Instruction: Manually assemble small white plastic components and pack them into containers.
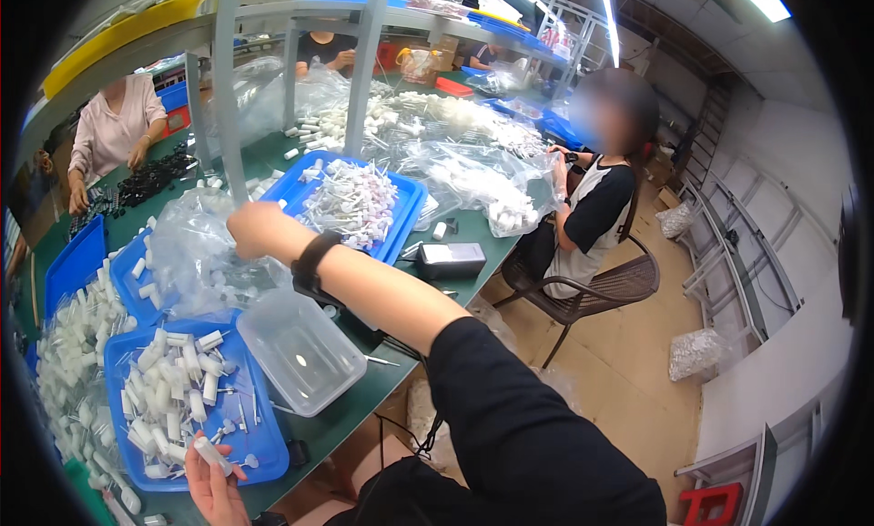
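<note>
My left hand is closed around a white cylindrical cap at the near edge of a blue tray. In that tray lie a heap of similar white caps and some thin applicator sticks. Stretched forward across the table, my right hand is beside a crumpled clear plastic bag. Its fingers are curled in and mostly hidden, so anything in them does not show. Just beyond it is another blue tray, piled with white stick-like pieces.
A clear plastic tub stands below my right forearm. Grey rack posts rise from the green table. A small dark box sits near the table's edge. One person sits at right in a brown chair; another works at far left.
</note>
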Demonstrator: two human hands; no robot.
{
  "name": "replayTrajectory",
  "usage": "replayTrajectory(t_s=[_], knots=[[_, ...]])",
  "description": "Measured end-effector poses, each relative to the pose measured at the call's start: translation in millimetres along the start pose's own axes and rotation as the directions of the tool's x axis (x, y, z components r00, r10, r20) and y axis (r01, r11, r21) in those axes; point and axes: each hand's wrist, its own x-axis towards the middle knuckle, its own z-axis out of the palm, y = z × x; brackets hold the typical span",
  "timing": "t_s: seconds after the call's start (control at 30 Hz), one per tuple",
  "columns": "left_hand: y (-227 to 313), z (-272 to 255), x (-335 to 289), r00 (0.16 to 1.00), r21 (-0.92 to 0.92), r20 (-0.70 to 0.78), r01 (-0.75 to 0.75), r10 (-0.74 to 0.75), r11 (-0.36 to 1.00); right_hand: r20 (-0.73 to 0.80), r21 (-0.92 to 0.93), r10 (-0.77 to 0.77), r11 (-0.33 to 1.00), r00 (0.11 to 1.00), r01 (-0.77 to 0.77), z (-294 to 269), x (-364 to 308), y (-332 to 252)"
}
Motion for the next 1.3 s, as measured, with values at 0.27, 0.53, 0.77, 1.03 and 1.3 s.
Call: replayTrajectory(t_s=[0.27,0.53,0.77,1.03,1.3], knots=[[23,43,27,0.993,-0.125,0.12,-0.009,0.025,0.992,-0.17,0.733,-0.235,0.619,0.957,0.282,-66,-168,-58],[38,58,18,0.945,-0.144,0.296,-0.098,0.138,0.985,-0.235,0.909,-0.146,0.316,0.961,0.271,-28,-241,-80],[68,78,22,0.98,-0.288,0.132,-0.104,0.147,0.952,-0.34,0.857,0.1,0.443,0.935,0.264,-29,-257,-65],[66,59,17,0.919,-0.119,0.191,-0.328,0.346,0.937,-0.463,0.725,-0.048,0.554,0.885,0.409,-24,-242,-88],[67,53,10,0.92,0.022,0.201,-0.347,0.336,0.937,-0.412,0.697,-0.117,0.599,0.904,0.395,-12,-243,-98]])
